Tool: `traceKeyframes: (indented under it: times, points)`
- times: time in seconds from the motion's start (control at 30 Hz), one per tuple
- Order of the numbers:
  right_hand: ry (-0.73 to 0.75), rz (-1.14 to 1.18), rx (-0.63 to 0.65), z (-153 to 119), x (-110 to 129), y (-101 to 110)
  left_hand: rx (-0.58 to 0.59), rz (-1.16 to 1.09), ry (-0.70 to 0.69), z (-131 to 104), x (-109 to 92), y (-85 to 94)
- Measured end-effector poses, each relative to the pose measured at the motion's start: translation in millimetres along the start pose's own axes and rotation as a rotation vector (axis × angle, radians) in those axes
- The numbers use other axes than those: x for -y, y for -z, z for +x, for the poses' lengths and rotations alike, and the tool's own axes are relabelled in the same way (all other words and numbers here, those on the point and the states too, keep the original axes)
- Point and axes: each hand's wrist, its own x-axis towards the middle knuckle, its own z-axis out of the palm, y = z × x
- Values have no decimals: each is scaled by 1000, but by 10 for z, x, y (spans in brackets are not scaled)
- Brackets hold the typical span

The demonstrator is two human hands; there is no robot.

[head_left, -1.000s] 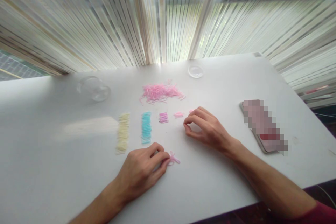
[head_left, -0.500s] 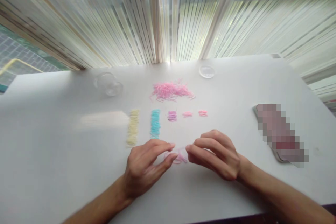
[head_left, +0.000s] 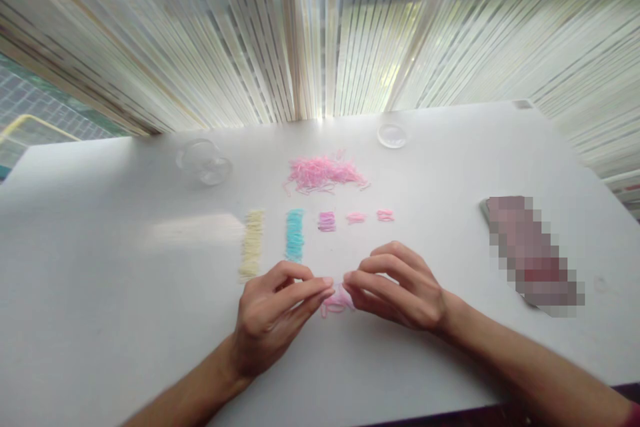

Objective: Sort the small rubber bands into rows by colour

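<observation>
Small pink rubber bands [head_left: 334, 308], some showing as thin loops, lie in a loose cluster on the white table just under my fingertips. My left hand [head_left: 277, 313] is closed in a pinch at their upper left, thumb against fingertips. Facing it from the right, my right hand [head_left: 400, 290] also pinches, its fingertips a small gap away from the left ones. Whatever either pinch holds is too small to make out. Beyond my hands lie a purple bundle [head_left: 327, 221] and two small pink bundles, one in the middle [head_left: 357, 218] and one farther right [head_left: 385, 215].
A blue row of bands [head_left: 295, 235] and a pale yellow row [head_left: 251, 245] lie left of the bundles. Farther back are a pink heap [head_left: 325, 173], a clear container [head_left: 204, 161] and a clear round lid [head_left: 392, 136]. A blurred-out phone-shaped object [head_left: 533, 250] rests at right.
My left thumb and fingers have closed together from a parted pose. My right hand has moved slightly left, narrowing the gap between the hands. More pink loops show beneath them.
</observation>
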Motion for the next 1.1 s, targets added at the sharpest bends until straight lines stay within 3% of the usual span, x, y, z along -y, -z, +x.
traceKeyframes:
  times: [0.17, 0.37, 0.63, 1.1]
  points:
    - [-32, 10, 21, 13, -4, -16, 14, 79, -10, -1, 34, -28]
    - [-85, -23, 70, 75, -21, -31, 44, 340, -81, 64, 82, -17]
    - [-225, -59, 58, -14, -118, -73, 123, 622, 7, 305, 214, 19]
    - [-262, 1, 121, -71, -115, -19, 140, 789, 13, 400, 281, -116]
